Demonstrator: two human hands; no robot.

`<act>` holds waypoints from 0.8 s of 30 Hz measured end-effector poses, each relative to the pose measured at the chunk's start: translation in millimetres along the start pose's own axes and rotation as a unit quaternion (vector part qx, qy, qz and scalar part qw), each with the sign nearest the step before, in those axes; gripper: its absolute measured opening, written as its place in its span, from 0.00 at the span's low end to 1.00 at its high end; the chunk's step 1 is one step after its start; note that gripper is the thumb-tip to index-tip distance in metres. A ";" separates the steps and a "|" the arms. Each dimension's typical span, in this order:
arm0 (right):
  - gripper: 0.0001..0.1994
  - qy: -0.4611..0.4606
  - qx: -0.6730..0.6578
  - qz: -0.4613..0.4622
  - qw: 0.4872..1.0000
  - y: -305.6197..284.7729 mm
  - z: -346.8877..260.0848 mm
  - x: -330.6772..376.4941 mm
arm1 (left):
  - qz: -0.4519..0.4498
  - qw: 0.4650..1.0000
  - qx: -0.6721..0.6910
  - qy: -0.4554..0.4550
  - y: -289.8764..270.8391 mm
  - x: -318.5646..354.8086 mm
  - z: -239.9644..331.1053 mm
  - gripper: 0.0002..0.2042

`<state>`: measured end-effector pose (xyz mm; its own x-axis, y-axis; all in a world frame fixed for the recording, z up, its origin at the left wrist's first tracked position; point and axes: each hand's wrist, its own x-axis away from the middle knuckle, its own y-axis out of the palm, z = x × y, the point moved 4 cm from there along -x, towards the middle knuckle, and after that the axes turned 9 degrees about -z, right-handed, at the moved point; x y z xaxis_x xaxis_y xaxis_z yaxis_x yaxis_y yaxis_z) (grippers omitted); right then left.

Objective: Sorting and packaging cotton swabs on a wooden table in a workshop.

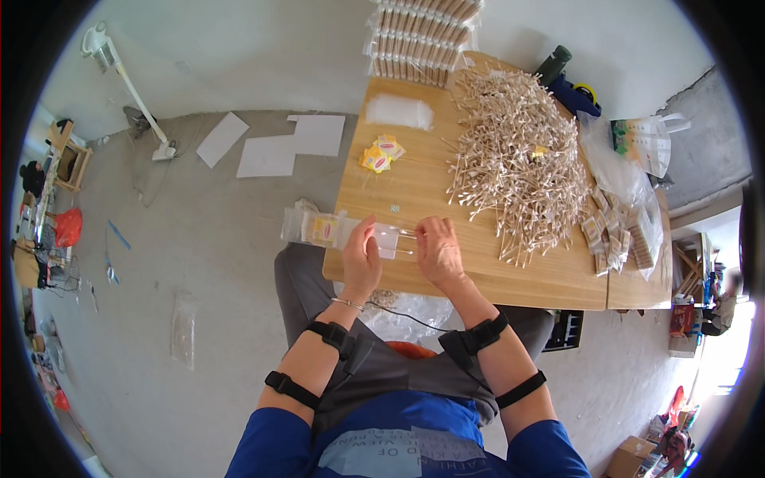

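Observation:
My left hand (363, 259) is closed around a clear plastic bag (343, 231) at the table's near left edge. A yellow card (323, 230) shows through the bag's left part. My right hand (440, 251) is pinched on a few cotton swabs (405, 252) at the bag's right end; their tips reach toward or into it, and the fingers partly hide them. Right of my hands spreads a large loose pile of cotton swabs (518, 151). Yellow cards (381, 154) lie farther back on the left of the table.
On the wooden table (414, 187) lie a stack of clear bags (398, 112), a tall stack of filled swab packs (422, 40) at the back and small packs (610, 235) at the right. A dark green bottle (554, 64) stands behind the pile. White sheets (267, 155) lie on the floor.

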<state>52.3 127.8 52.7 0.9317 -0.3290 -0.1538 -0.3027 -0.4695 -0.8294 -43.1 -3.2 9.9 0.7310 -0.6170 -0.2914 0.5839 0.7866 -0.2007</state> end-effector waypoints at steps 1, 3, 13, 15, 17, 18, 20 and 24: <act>0.05 0.039 -0.015 0.043 0.998 -5.5 9.1 5.2 | -0.012 1.000 -0.019 0.012 0.6 -0.5 2.1 0.17; 0.06 0.090 -0.043 0.103 0.990 -13.1 26.0 16.4 | -0.025 0.999 -0.037 0.025 -0.4 -0.2 2.9 0.17; 0.08 0.045 -0.052 0.040 0.997 -13.4 23.2 67.8 | -0.022 0.999 -0.005 0.026 -2.9 -1.2 4.7 0.17; 0.08 0.022 -0.036 0.005 0.999 -11.3 7.9 75.5 | -0.023 0.999 -0.009 0.027 -2.1 -1.4 4.9 0.17; 0.06 -0.034 0.014 -0.028 0.999 0.2 1.3 83.7 | -0.029 0.999 -0.018 0.018 -0.2 -2.1 6.2 0.17; 0.06 -0.034 0.013 -0.028 0.999 1.3 -3.3 83.5 | -0.029 0.999 -0.018 0.018 -0.5 -1.6 5.4 0.17; 0.07 -0.055 -0.004 -0.043 0.998 3.7 -13.0 83.1 | -0.019 0.999 -0.017 0.030 -2.2 -0.9 4.0 0.17; 0.08 -0.045 -0.041 -0.076 0.995 2.2 -12.1 74.3 | -0.021 0.999 -0.014 0.033 -1.7 -1.8 4.7 0.17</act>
<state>118.4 92.5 45.9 0.9811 -0.1762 -0.0803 -0.1686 -0.5740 -0.8013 -43.8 -3.6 15.2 0.6811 -0.6471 -0.3424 0.6022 0.7612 -0.2407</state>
